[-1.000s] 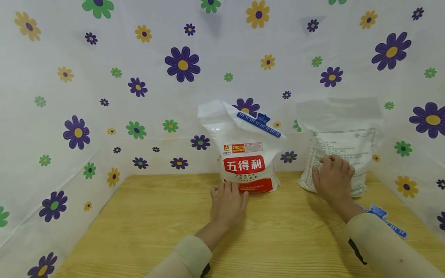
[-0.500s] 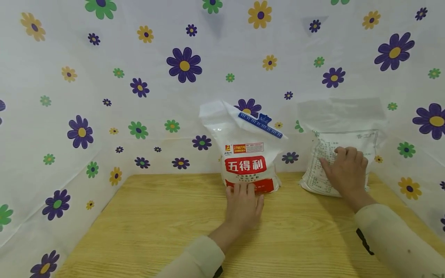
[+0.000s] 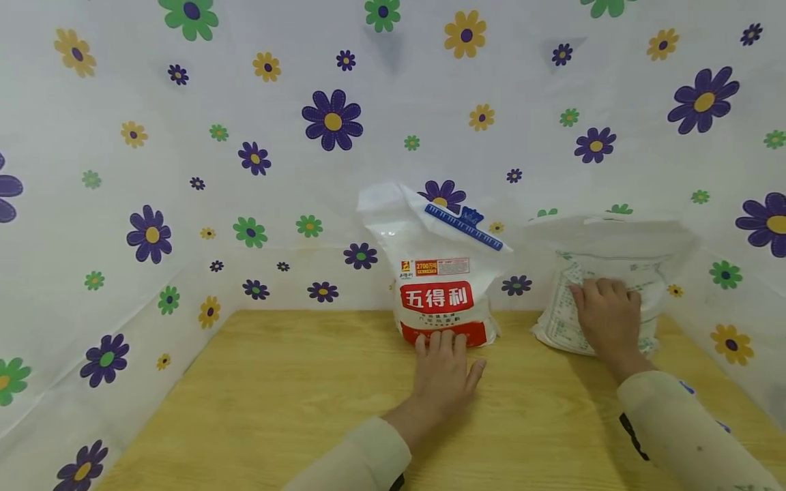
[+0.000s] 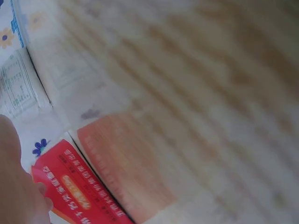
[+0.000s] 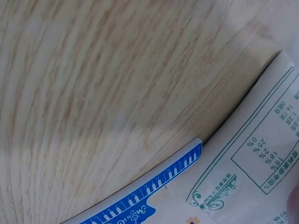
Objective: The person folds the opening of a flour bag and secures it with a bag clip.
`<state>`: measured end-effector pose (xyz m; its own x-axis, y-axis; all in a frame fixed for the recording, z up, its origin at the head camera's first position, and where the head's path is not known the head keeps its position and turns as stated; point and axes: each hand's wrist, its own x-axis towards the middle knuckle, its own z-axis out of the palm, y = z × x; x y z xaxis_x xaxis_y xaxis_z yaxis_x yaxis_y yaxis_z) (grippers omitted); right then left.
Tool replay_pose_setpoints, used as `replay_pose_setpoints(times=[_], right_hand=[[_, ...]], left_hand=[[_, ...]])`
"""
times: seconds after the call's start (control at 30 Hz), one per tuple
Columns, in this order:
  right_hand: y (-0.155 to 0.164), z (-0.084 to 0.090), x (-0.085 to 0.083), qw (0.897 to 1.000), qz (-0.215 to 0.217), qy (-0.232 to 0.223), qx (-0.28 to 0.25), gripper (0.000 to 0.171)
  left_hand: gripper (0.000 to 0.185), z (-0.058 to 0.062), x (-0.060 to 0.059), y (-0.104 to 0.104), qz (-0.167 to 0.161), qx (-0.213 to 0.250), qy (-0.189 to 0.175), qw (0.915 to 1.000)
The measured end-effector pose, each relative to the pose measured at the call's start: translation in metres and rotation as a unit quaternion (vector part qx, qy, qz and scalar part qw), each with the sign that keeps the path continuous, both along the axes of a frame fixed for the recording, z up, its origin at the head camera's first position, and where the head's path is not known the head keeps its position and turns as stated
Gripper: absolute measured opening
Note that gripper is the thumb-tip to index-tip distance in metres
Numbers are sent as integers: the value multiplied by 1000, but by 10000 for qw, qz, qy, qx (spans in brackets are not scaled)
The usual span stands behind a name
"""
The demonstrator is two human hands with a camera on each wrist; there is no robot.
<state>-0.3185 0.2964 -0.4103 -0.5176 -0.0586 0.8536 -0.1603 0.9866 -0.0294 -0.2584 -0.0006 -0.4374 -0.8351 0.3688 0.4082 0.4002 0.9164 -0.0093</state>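
Wooden table inside a flower-printed enclosure

The light wooden table (image 3: 258, 402) has a clear grain. White sheeting with purple, yellow and green flowers (image 3: 331, 123) stands behind it and on both sides. A blue clip with white marks (image 5: 145, 193) lies on the table at the right.

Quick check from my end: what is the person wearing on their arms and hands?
Both hands are bare: the left hand and the right hand show no gloves or rings. Each arm has a pale cream long sleeve ending at the wrist. A dark strap or band shows under the right sleeve, and a dark edge under the left cuff.
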Motion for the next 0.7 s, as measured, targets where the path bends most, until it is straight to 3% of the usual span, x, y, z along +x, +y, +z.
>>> replay_pose_setpoints(times=[0.2,0.47,0.7], right_hand=[[1,-5,-3,9997,85,226,38,37],[0,3,-7,9976,410,421,376,37],[7,7,-3,9905,839,590,920,42]], left_hand=[[52,-6,-6,-4,144,156,-170,9996],[56,1,-3,-2,-73,-143,84,9998],[58,-2,1,2,-179,-299,193,9992]])
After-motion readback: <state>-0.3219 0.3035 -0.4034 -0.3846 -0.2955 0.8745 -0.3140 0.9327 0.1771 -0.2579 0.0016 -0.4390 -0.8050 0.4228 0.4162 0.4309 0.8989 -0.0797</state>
